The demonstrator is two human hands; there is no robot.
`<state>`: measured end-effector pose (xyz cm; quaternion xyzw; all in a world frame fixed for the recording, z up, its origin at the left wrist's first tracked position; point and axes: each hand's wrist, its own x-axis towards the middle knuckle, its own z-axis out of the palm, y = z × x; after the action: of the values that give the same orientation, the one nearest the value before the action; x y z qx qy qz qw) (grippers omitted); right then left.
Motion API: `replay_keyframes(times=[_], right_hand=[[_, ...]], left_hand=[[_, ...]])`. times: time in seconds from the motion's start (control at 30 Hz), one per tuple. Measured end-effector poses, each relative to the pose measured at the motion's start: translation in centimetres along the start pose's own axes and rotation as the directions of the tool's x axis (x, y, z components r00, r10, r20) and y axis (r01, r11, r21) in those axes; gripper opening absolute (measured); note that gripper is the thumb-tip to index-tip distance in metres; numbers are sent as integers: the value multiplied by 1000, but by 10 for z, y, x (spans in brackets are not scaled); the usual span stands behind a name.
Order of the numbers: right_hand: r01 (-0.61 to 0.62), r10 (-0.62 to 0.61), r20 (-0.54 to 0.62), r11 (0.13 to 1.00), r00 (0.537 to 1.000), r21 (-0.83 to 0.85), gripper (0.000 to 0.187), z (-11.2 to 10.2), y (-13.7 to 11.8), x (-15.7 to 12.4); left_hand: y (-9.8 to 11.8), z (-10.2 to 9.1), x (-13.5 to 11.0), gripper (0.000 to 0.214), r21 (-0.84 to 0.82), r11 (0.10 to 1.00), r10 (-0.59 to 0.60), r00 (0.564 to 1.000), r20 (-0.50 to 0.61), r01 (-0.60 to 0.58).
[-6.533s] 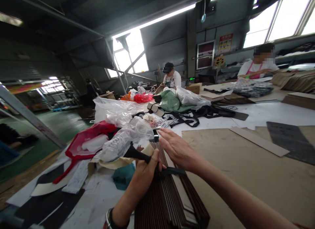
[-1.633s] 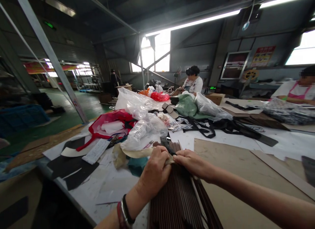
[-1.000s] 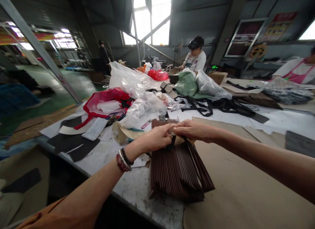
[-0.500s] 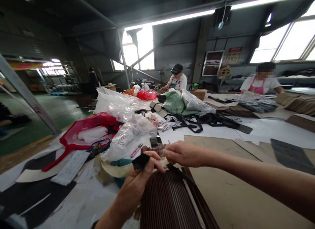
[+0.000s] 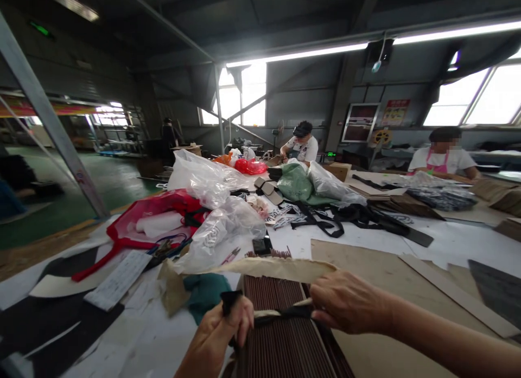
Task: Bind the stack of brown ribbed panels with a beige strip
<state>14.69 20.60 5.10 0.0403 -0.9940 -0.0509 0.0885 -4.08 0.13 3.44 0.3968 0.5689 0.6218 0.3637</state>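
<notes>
My left hand (image 5: 230, 321) is closed on one end of a cream-and-black fabric strip (image 5: 271, 314), with a black tip poking up above the fingers. My right hand (image 5: 345, 302) is closed on the same strip, which runs taut and twisted between both hands. From the right fist a wide cream length of cloth (image 5: 264, 267) runs back leftward over the far end of a stack of thin brown pieces (image 5: 280, 343). The twisted part crosses over the top of this stack. What lies inside each fist is hidden.
Beyond the stack lie a dark flat object (image 5: 261, 245) and thread snips (image 5: 232, 255). Clear plastic bags (image 5: 223, 226), a red mesh bag (image 5: 150, 220) and a teal cloth (image 5: 207, 294) sit left. Beige board (image 5: 366, 269) covers the right. Two people work across the table.
My hands have moved apart and nearer to me, pulling the strip taut across the stack. The cream length now stretches to my right fist. The view has shifted slightly.
</notes>
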Motion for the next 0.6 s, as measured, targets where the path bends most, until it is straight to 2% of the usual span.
replay_keyframes(times=[0.03,0.1,0.13,0.17,0.2,0.23,0.27,0.3,0.33,0.37,0.4,0.43,0.53,0.6], right_hand=[[-16,16,-14,1000,1000,-17,35,-4,0,-2],[-197,198,-96,980,975,21,30,-10,0,-5],[-325,340,-144,938,929,118,30,-12,-2,-4],[-432,488,-175,858,855,279,31,-14,-6,-2],[-477,622,-167,722,765,500,31,-16,-12,3],[-430,724,-108,515,681,742,30,-18,-19,9],[-294,789,2,228,615,928,28,-20,-27,18],[-96,810,132,-94,571,991,24,-23,-35,28],[88,794,263,-368,548,926,22,-26,-41,39],[222,774,371,-537,513,814,25,-31,-45,50],[291,770,413,-588,486,755,32,-37,-46,60],[320,773,434,-602,464,731,36,-44,-44,69],[350,813,428,-564,395,747,39,-66,-25,84],[371,846,418,-524,331,767,40,-74,-8,83]], left_hand=[[5,4,2,53,-47,999,16,1000,-11,-17],[13,14,6,50,-193,979,53,998,-30,-58],[17,18,8,48,-283,956,64,997,-33,-71],[19,22,9,46,-374,925,61,998,-25,-66],[21,25,11,45,-462,885,48,999,-14,-49],[22,29,13,45,-537,843,28,1000,-1,-24],[23,32,15,47,-590,807,5,1000,12,3],[25,35,16,50,-623,782,-13,1000,14,19],[27,40,18,53,-638,770,-28,1000,4,24],[29,45,20,56,-637,771,-36,999,-14,19],[33,51,21,58,-623,782,-37,999,-34,8],[38,59,23,60,-603,798,-32,998,-50,-5],[56,84,29,63,-538,842,-10,997,-80,-35],[65,99,32,63,-524,848,21,994,-109,-75]])
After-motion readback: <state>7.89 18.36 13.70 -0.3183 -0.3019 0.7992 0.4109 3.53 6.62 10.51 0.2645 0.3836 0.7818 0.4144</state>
